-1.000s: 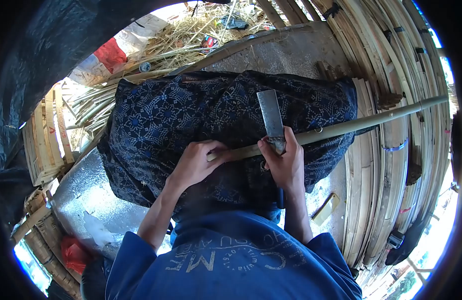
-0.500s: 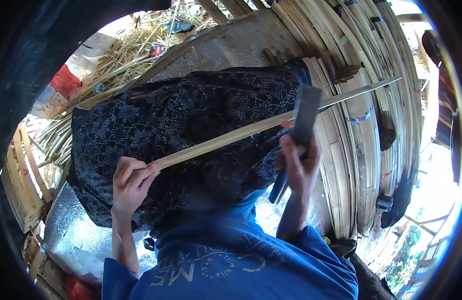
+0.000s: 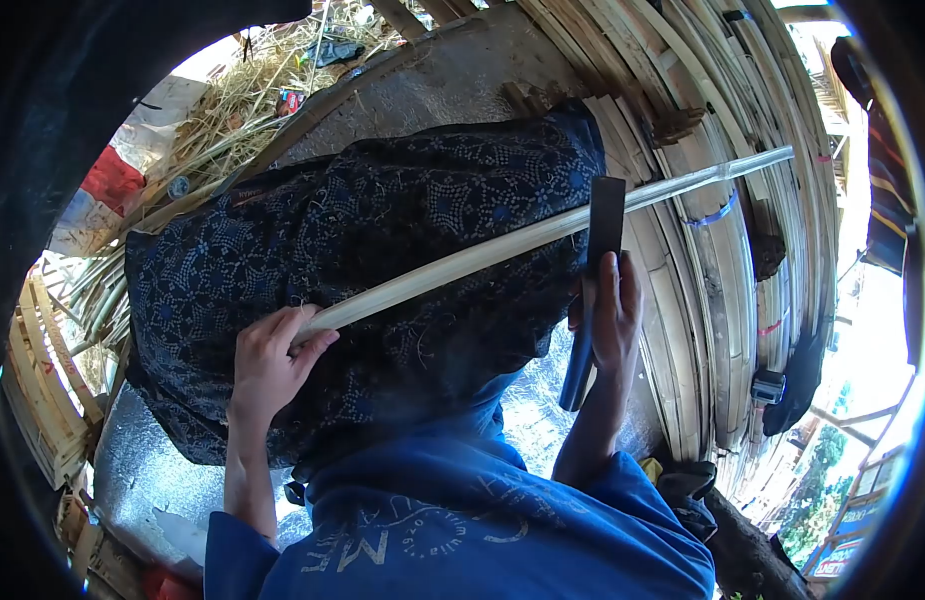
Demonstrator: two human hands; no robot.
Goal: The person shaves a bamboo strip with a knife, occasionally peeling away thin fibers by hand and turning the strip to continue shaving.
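My left hand (image 3: 268, 365) pinches the near end of a long, pale bamboo strip (image 3: 463, 258) between thumb and fingers. The strip slants up to the right over a dark blue patterned cloth (image 3: 383, 215) spread across my lap. In my right hand (image 3: 615, 325) is a broad-bladed knife (image 3: 608, 212), its blade upright and overlapping the strip just past the cloth's right edge. Below that hand the knife's dark handle sticks out toward me. Beyond the blade, the strip's far end extends over the stacked slats.
Long bamboo slats (image 3: 673, 300) lie stacked along my right, some tied with blue bands. A black strap with a buckle (image 3: 769, 386) hangs over them. Straw-like shavings (image 3: 238, 120) and a red plastic piece (image 3: 113, 182) are at the upper left; wooden slats (image 3: 48, 390) stand at the left.
The strip has been turned, its pale far end now showing broader. My right fingers, earlier spread near the strip, are now wrapped round the knife, whose blade stands more upright and farther left.
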